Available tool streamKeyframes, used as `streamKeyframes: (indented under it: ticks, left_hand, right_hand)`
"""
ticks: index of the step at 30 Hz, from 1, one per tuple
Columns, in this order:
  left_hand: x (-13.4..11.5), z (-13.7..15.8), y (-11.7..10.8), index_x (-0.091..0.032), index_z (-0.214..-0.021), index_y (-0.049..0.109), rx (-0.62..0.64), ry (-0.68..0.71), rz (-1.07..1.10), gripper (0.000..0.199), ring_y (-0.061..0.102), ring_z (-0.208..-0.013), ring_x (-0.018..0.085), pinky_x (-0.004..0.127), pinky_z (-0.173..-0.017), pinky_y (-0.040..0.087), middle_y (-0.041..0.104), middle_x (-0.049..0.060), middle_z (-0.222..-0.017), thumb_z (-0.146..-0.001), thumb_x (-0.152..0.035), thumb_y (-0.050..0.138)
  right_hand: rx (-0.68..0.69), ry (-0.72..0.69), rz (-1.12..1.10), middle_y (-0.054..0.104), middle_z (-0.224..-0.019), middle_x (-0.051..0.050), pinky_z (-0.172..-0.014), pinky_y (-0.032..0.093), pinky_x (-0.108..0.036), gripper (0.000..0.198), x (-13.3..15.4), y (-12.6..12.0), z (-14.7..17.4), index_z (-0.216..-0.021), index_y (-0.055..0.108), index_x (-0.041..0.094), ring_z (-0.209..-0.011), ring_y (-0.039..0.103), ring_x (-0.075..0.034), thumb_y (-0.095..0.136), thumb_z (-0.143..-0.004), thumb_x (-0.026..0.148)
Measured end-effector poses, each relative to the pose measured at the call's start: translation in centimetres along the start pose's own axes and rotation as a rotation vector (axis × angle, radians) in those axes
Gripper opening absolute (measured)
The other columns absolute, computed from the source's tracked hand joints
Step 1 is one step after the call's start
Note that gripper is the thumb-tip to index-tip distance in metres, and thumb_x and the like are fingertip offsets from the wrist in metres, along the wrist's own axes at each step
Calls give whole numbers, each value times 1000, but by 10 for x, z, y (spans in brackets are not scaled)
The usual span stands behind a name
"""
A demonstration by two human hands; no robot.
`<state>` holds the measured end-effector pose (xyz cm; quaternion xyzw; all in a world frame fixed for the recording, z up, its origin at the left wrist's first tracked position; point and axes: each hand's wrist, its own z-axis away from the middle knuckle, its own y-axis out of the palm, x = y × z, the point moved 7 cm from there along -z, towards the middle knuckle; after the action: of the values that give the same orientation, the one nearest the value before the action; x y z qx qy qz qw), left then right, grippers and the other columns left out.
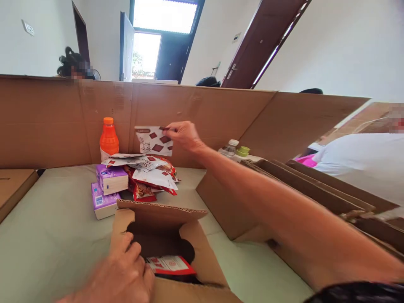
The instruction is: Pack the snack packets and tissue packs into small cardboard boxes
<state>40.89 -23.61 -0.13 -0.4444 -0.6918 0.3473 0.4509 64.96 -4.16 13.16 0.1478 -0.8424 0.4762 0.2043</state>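
My right hand is closed in a pinch on the top corner of a white snack packet printed with dark brown squares. The packet hangs above a pile of snack packets, some white and some red. Below it stands an open cardboard box with its far flap raised. Inside the box lies a red and white package, partly hidden by the near edge. My left hand has its fingers curled over the left side of this box, gripping it; part of the hand is blurred.
An orange bottle and two purple tissue packs stand left of the pile. Tall cardboard walls close off the back. More cardboard boxes are at the right, near a person in white.
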Motion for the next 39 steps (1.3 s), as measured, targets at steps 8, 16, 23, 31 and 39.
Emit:
streamKeyframes:
  ticks: [8,16,23,31,39]
  left_hand:
    - [2,1,-20,-15,-79,68,179,-32,25,15,63,-77,28,54,-104,45,66,7,-66,-71,-7,58]
    - [1,11,-31,-15,-84,70,167,-188,-17,24,63,-115,38,72,-116,32,68,10,-75,-67,-5,56]
    - [6,18,-40,-15,-78,71,122,-344,-26,24,59,-127,41,75,-116,31,72,16,-96,-60,-6,60]
    - [2,19,-40,-13,-77,71,80,-295,-71,21,55,-134,42,74,-116,29,68,27,-127,-61,-6,61]
    - [5,20,-30,-12,-82,70,146,-175,55,19,52,-136,41,69,-124,8,73,24,-115,-65,-19,66]
  right_hand:
    - [-401,-129,-498,55,-63,6,-62,49,-29,33,47,-151,125,-59,48,24,-61,59,-12,66,-86,21]
    - [-254,-288,-435,66,-66,4,-53,47,-24,11,76,-106,193,-83,72,23,-56,59,-12,63,-90,23]
    - [87,-247,-174,75,-76,-1,-64,47,-25,23,53,-18,200,-94,76,20,-65,63,-14,54,-95,25]
    - [843,-292,155,79,-83,-5,-61,36,-26,24,65,63,237,-85,77,21,-77,71,-19,58,-85,7]
    - [859,-322,99,80,-106,-6,-75,46,-26,34,57,63,243,-107,78,22,-95,74,-19,52,-92,7]
